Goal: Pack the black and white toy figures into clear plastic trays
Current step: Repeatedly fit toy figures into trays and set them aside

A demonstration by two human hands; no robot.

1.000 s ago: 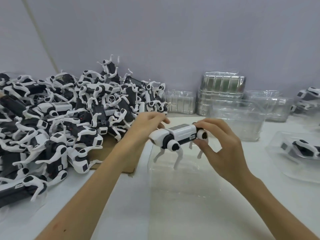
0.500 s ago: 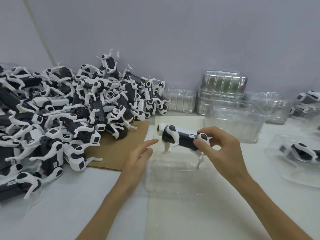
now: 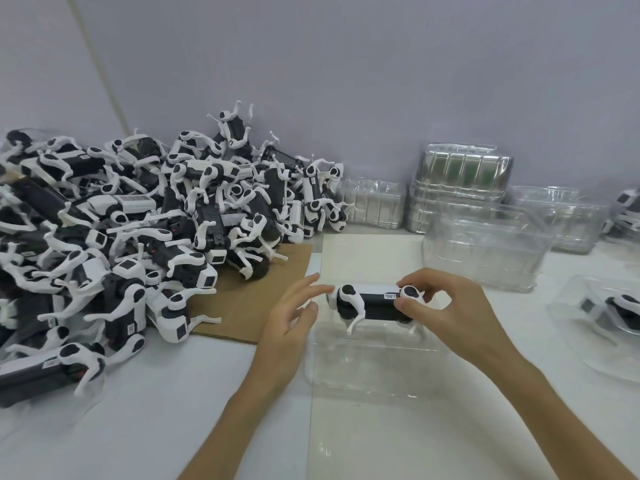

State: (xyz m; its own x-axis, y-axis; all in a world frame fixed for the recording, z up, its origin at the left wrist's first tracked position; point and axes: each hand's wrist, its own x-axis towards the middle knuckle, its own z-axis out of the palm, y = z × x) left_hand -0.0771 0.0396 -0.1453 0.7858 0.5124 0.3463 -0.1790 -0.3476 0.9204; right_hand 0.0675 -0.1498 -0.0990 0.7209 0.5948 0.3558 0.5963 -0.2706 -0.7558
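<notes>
My right hand (image 3: 446,313) pinches one toy figure (image 3: 370,301) just over the clear tray (image 3: 374,362) before me, left hand (image 3: 291,317) spread loose beside its other end, so it isn't seated yet, with one packed tray (image 3: 606,313) lying right and a large heap (image 3: 138,230) waiting left.
</notes>
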